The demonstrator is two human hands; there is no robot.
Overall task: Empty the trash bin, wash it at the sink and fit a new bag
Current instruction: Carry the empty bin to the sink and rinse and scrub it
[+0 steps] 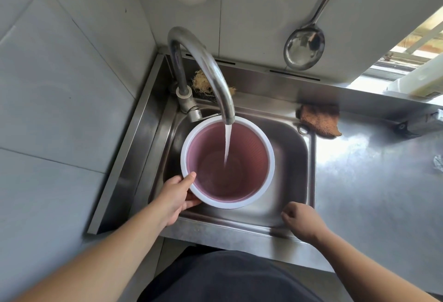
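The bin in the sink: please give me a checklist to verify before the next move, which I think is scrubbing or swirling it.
1. Bin stands upright in the sink: ok.
2. Water from the faucet falls inside the bin: ok.
3. Left hand grips the white rim, thumb over the edge: ok.
4. Right hand free, at the sink's front edge, holding nothing: ok.
5. Brown cloth lies beside the sink, near that hand: ok.
6. Water level in the bin: cannot tell.
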